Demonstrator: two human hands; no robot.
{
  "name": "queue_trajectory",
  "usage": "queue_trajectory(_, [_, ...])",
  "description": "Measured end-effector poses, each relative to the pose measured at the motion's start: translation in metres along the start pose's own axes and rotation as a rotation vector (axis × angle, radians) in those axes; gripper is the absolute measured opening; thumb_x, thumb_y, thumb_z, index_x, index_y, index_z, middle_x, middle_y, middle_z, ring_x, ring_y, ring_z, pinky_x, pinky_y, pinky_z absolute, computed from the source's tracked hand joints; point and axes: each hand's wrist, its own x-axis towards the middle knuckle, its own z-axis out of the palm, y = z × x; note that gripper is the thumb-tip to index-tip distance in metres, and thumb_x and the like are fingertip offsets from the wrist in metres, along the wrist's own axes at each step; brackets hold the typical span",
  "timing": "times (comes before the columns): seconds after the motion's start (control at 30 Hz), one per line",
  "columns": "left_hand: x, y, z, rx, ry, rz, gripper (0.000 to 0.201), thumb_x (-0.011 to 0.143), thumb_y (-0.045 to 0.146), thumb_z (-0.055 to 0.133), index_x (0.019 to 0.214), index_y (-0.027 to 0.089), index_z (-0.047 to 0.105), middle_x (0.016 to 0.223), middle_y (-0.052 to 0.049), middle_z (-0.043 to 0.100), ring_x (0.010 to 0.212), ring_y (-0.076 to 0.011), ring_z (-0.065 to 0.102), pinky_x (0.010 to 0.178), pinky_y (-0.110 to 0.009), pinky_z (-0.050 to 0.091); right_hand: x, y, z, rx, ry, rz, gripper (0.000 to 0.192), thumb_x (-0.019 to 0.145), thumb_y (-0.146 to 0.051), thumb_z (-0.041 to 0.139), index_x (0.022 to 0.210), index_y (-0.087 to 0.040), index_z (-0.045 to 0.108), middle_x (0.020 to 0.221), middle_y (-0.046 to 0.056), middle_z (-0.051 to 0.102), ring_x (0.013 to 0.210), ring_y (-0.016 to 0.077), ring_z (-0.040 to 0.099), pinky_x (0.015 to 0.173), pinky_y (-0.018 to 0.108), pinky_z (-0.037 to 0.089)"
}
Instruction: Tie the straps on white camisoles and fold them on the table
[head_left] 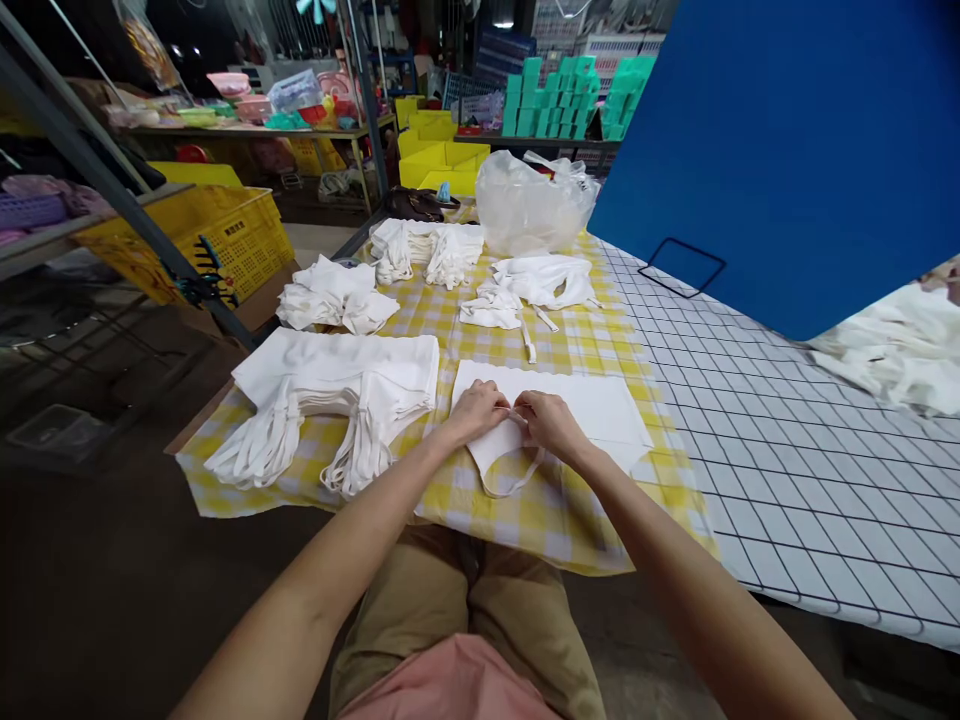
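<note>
A white strappy camisole (559,402) lies flat on the yellow checked tablecloth (442,500) in front of me. My left hand (480,408) and my right hand (549,420) meet over its near left part, fingers pinched together on a thin white strap (517,486) that loops toward me. The exact grip is partly hidden by the fingers. To the left is a neat stack of white camisoles (337,360), its straps hanging toward the near edge. Beyond my hands lies a loose crumpled white garment (544,278).
Farther back are a crumpled white bundle (330,292), another camisole stack (427,245) and a clear plastic bag (525,205). A large blue board (757,150) rises at right beside a black-and-white grid cloth (757,470). A metal post (142,215) and yellow crate (247,240) stand left.
</note>
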Motion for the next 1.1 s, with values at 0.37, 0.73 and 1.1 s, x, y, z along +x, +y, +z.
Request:
queue_trajectory(0.37, [0.003, 0.003, -0.007, -0.029, -0.053, -0.021, 0.021, 0.080, 0.021, 0.050, 0.087, 0.016, 0.069, 0.090, -0.006, 0.060, 0.095, -0.0209, 0.049, 0.083, -0.028, 0.041, 0.007, 0.002, -0.003, -0.133, -0.096, 0.009, 0.025, 0.082, -0.007, 0.041, 0.090, -0.012, 0.064, 0.091, 0.012, 0.068, 0.083, 0.0204, 0.060, 0.066, 0.025, 0.036])
queue_trajectory(0.73, [0.002, 0.005, -0.008, 0.022, -0.037, 0.002, 0.022, 0.080, 0.021, 0.048, 0.083, 0.017, 0.069, 0.085, -0.006, 0.059, 0.089, -0.0197, 0.050, 0.080, -0.029, 0.041, 0.008, -0.008, -0.004, -0.188, -0.090, -0.001, 0.021, 0.084, -0.010, 0.042, 0.090, -0.010, 0.062, 0.093, 0.015, 0.065, 0.082, 0.0225, 0.060, 0.064, 0.027, 0.036])
queue_trajectory(1.1, [0.000, 0.003, -0.001, 0.013, 0.000, -0.014, 0.020, 0.082, 0.022, 0.048, 0.081, 0.015, 0.068, 0.087, -0.006, 0.059, 0.090, -0.0199, 0.049, 0.081, -0.029, 0.042, 0.005, -0.014, 0.002, -0.014, 0.025, 0.097, 0.019, 0.082, -0.013, 0.041, 0.085, -0.015, 0.060, 0.087, 0.010, 0.065, 0.078, 0.0182, 0.060, 0.065, 0.025, 0.039])
